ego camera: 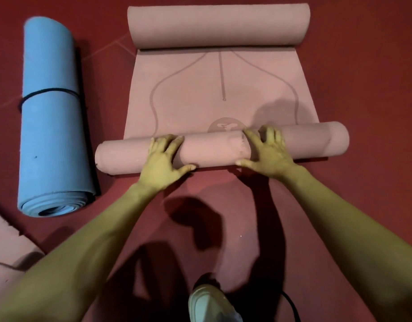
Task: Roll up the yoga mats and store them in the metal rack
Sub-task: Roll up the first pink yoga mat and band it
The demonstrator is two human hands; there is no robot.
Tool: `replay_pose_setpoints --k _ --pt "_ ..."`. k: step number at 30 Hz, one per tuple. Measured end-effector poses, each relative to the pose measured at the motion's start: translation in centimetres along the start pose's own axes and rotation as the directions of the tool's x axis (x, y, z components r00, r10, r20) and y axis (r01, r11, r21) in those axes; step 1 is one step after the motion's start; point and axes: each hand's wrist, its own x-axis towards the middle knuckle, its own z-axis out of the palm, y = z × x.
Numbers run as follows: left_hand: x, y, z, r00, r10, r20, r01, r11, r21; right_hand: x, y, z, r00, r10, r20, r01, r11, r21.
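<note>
Two hands, left hand (162, 162) and right hand (267, 154), splayed flat on pink mat roll (212, 151).

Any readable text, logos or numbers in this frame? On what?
None readable: no words or numbers.
On the pink mat: a round emblem, half hidden behind the rolled end, a symbol with no legible letters; otherwise guide lines only.
On the blue mat and the shoe: no print visible.
</note>
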Motion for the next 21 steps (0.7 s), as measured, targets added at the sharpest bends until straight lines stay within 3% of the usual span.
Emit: replay_pose_setpoints --k 4,8,14,21 --pt "1.1 -1.3 -1.3 0.991 0.030 0.128 -0.023 0.998 -0.056 0.5 0.7 -0.7 0.993 -0.068 0.098 0.068 0.998 0.006" --pt "1.6 -1.3 -0.9 0.992 0.032 0.118 -0.031 0.999 -0.007 1.5 -0.2 -0.2 0.990 -0.044 0.137 0.057 0.994 -0.093" --pt "2.5 -0.1 -0.6 0.992 0.018 0.122 -0.053 0.955 0.292 1.6 -1.6 0.0 0.991 -0.014 0.133 0.042 0.976 -0.212" --pt "2.3 -0.1 -0.8 0.996 0.040 0.076 -0.060 0.959 0.276 2.0 -2.3 -0.6 0.991 0.002 0.135 0.031 0.970 -0.242"
